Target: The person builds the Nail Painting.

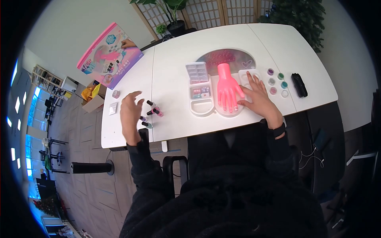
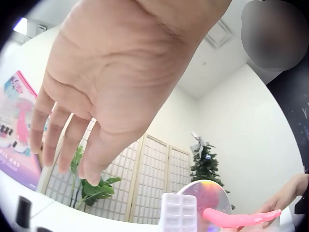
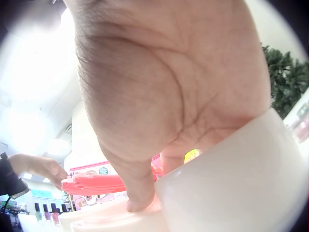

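Note:
My left hand (image 1: 131, 113) is raised over the left of the table with loosely bent fingers and nothing in them. Several black-capped nail polish bottles (image 1: 158, 112) are just to its right. With fingers spread, my right hand (image 1: 258, 98) lies over the right compartment (image 1: 243, 73) of a white nail art station. In the right wrist view its palm comes down against the white compartment wall (image 3: 231, 179). The thumb reaches beside a pink model hand (image 1: 227, 87), which lies palm down on the station with its fingers toward me.
Behind the model hand stands a rounded mirror (image 1: 248, 59). A lidded bead case (image 1: 197, 72) stands open on the station's left. Small glitter pots (image 1: 281, 76) and a black case (image 1: 299, 85) are at right. The kit's box (image 1: 109, 55), a small jar (image 1: 116, 94) and a packet (image 1: 113, 108) are at left.

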### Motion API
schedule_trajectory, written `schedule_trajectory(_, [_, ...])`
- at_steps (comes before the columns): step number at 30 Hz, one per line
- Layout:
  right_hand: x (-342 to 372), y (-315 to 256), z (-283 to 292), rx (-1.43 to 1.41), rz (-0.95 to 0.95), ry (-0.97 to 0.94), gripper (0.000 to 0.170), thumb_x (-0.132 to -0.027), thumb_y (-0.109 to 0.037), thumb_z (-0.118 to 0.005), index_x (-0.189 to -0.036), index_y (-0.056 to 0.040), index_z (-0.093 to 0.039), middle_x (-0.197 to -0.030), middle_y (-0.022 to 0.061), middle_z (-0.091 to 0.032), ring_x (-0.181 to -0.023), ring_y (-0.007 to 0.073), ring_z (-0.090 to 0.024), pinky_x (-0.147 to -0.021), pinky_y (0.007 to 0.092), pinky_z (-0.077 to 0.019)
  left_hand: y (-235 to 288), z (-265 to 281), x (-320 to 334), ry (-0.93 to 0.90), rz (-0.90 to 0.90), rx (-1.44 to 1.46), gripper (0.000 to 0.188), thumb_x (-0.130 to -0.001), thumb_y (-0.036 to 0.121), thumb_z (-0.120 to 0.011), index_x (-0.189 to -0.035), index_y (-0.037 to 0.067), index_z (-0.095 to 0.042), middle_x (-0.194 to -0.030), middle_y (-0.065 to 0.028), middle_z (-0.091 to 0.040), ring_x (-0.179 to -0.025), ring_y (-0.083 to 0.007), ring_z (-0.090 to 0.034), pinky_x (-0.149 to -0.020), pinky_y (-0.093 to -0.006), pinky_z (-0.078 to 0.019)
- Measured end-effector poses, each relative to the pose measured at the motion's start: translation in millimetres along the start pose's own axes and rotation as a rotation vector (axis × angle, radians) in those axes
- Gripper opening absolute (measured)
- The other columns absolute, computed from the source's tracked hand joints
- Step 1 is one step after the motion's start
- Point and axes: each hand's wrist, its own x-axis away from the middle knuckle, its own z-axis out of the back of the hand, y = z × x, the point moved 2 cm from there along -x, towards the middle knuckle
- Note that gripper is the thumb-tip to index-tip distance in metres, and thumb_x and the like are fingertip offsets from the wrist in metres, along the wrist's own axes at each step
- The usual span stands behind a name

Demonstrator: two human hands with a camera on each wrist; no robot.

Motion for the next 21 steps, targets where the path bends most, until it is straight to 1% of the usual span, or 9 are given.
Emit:
schedule_trajectory(2, [0.6, 1.5, -2.5, 0.001, 0.002, 0.0, 0.061, -0.089, -0.045, -0.073, -0.143, -0.0208, -0.059, -0.17, 0.0178, -0.01, -0.156, 0.0422, -0.01, -0.125, 0.0524, -0.0109, -28.0, 8.6, 3.0, -0.05, 0.054, -0.072, 0.033, -0.081, 0.014, -0.081, -0.112, 0.006, -0.074, -0.107, -0.0169, -0.075, -0.094, -0.0349, -0.072, -0.08, -0.042, -0.0568])
schedule_trajectory(4, [0.0, 2.1, -3.7, 0.01, 0.007, 0.024, 0.061, -0.087, -0.045, -0.074, -0.142, -0.0224, -0.06, -0.168, 0.0211, -0.014, -0.155, 0.0419, -0.011, -0.125, 0.0518, -0.0114, -47.9, 12.2, 8.0, -0.085, 0.188, -0.131, 0.034, -0.08, 0.016, -0.082, -0.112, 0.007, -0.075, -0.103, -0.0165, -0.076, -0.092, -0.0346, -0.073, -0.078, -0.0411, -0.0572])
schedule_trajectory(5, [-0.2, 1.2, -3.1, 0.01, 0.01, 0.024, 0.061, -0.087, -0.045, -0.074, -0.142, -0.0224, -0.06, -0.168, 0.0211, -0.014, -0.155, 0.0419, -0.011, -0.125, 0.0518, -0.0114, -54.3, 11.6, 9.5, -0.083, 0.19, -0.133, 0.034, -0.08, 0.016, -0.082, -0.112, 0.007, -0.075, -0.103, -0.0165, -0.076, -0.092, -0.0346, -0.073, -0.078, -0.0411, -0.0572])
schedule_trajectory(7, [0.2, -0.9, -1.0, 0.001, 0.0, 0.016, 0.06, -0.088, -0.045, -0.074, -0.142, -0.0221, -0.06, -0.168, 0.0212, -0.015, -0.155, 0.0419, -0.011, -0.125, 0.0512, -0.0113, -65.4, 5.6, 13.4, -0.197, 0.24, -0.061, 0.034, -0.078, 0.017, -0.084, -0.108, 0.006, -0.076, -0.096, -0.0159, -0.076, -0.086, -0.0329, -0.074, -0.077, -0.0408, -0.0572])
schedule_trajectory(8, [0.1, -0.6, -1.5, 0.001, 0.003, 0.015, 0.06, -0.088, -0.045, -0.074, -0.142, -0.0221, -0.06, -0.168, 0.0212, -0.015, -0.155, 0.0419, -0.011, -0.125, 0.0512, -0.0113, -69.7, 1.1, 16.0, -0.196, 0.243, -0.062, 0.034, -0.078, 0.017, -0.084, -0.108, 0.006, -0.076, -0.096, -0.0159, -0.076, -0.086, -0.0329, -0.074, -0.077, -0.0408, -0.0572])
schedule_trajectory(10, [-0.3, 1.2, -2.5, -0.002, 0.005, 0.022, 0.06, -0.088, -0.044, -0.074, -0.141, -0.0225, -0.06, -0.168, 0.0209, -0.014, -0.155, 0.0419, -0.011, -0.125, 0.0507, -0.0112, -68.9, -6.1, 19.9, -0.231, 0.172, 0.017, 0.032, -0.079, 0.01, -0.082, -0.107, -0.003, -0.074, -0.084, -0.0137, -0.076, -0.065, -0.0193, -0.071, -0.061, -0.0319, -0.0562])
schedule_trajectory(15, [-1.0, 1.9, -1.8, -0.011, 0.002, 0.017, 0.06, -0.087, -0.044, -0.075, -0.141, -0.0225, -0.061, -0.168, 0.0206, -0.014, -0.155, 0.0419, -0.011, -0.125, 0.0509, -0.0113, -58.6, -14.1, 22.1, -0.231, 0.186, 0.079, 0.02, -0.073, 0.001, -0.081, -0.092, -0.006, -0.075, -0.077, -0.0144, -0.074, -0.064, -0.0192, -0.071, -0.061, -0.0301, -0.0555])
schedule_trajectory(19, [-1.2, 2.6, -3.5, -0.013, -0.002, 0.017, 0.06, -0.086, -0.044, -0.075, -0.14, -0.0221, -0.062, -0.168, 0.0205, -0.014, -0.155, 0.0422, -0.011, -0.125, 0.0515, -0.0114, -42.9, -0.2, 16.6, -0.159, 0.17, 0.027, 0.017, -0.075, -0.004, -0.078, -0.091, -0.006, -0.075, -0.081, -0.015, -0.075, -0.069, -0.0194, -0.072, -0.065, -0.0305, -0.0565])
schedule_trajectory(21, [-0.1, 2.7, -5.0, -0.011, -0.002, 0.019, 0.06, -0.086, -0.044, -0.076, -0.14, -0.022, -0.062, -0.168, 0.0205, -0.014, -0.155, 0.0423, -0.011, -0.125, 0.0518, -0.0113, -22.9, 17.9, 14.4, 0.053, 0.03, 0.058, 0.021, -0.075, -0.008, -0.075, -0.096, -0.005, -0.074, -0.091, -0.0176, -0.075, -0.08, -0.0239, -0.074, -0.073, -0.0318, -0.0587])
